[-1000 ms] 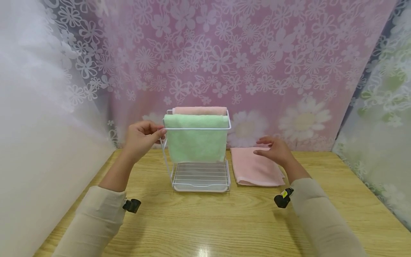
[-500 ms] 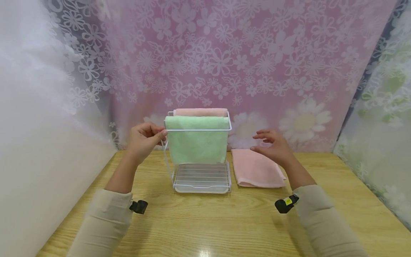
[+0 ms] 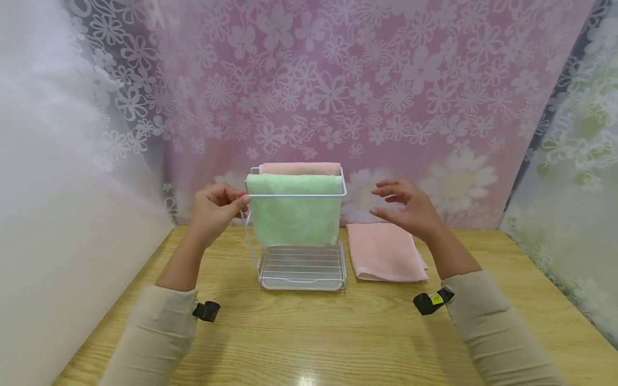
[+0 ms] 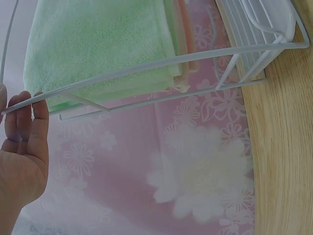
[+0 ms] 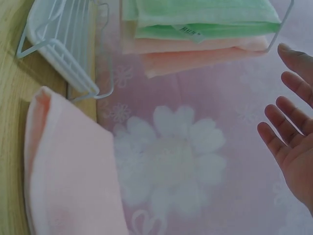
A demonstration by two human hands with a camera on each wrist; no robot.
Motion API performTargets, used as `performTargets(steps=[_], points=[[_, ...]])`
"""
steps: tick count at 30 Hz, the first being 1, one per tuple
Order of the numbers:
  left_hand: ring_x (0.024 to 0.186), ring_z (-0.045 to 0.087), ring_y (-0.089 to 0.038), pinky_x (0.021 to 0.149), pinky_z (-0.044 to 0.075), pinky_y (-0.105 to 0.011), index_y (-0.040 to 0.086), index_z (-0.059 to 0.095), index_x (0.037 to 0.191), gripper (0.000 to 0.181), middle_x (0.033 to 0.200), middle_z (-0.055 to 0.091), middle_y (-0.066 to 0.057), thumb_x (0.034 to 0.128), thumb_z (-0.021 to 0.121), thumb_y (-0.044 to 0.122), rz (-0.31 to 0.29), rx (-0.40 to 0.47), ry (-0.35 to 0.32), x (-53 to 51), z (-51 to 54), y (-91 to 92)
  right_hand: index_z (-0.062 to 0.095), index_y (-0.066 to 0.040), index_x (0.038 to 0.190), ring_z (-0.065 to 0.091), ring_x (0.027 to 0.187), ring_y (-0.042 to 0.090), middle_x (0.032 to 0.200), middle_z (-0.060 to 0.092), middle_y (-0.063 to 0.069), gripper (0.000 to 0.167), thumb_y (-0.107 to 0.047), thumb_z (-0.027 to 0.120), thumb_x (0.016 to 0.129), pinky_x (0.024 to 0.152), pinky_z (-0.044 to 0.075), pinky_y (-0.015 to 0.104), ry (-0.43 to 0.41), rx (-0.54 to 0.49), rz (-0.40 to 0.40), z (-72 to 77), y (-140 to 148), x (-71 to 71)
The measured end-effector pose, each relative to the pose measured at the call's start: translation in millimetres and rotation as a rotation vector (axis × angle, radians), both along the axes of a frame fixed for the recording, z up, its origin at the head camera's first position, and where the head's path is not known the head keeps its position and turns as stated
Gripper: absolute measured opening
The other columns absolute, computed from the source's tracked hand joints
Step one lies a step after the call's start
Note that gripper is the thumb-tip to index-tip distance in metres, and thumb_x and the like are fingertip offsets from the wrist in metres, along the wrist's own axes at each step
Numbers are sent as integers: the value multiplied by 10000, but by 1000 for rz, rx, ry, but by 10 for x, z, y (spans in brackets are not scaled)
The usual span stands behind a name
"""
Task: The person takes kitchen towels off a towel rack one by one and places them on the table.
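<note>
Left fingers (image 4: 41, 112) grip rack (image 3: 303, 262); rear towel (image 3: 300, 168) part-hidden

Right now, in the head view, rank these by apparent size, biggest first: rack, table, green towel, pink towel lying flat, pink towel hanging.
1. Table
2. Rack, by its whole outline
3. Green towel
4. Flat pink towel
5. Hanging pink towel: only its top strip shows behind the green one

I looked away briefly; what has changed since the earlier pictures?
The right hand rose and moved toward the white rack, holding nothing. The left hand still pinches the rack; the hanging green towel and the folded pink towel beside the rack stayed put.
</note>
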State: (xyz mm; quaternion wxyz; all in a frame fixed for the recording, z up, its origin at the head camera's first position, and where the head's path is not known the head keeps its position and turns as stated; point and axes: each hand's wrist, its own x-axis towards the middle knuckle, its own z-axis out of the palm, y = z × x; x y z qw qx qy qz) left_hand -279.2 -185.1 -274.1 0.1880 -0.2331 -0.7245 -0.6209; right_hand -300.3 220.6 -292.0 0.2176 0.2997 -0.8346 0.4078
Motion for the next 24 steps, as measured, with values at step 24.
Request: performTargets(steps=[24], points=[[598, 665, -208, 615, 604, -342, -157, 614, 816, 199, 689, 669, -33, 890, 701, 6, -3, 8, 19, -21, -12, -14, 662, -16, 1195, 562, 1181, 228, 1257, 625, 91, 382, -45, 778, 832, 992, 484, 410, 48, 107, 230, 711, -409, 68]])
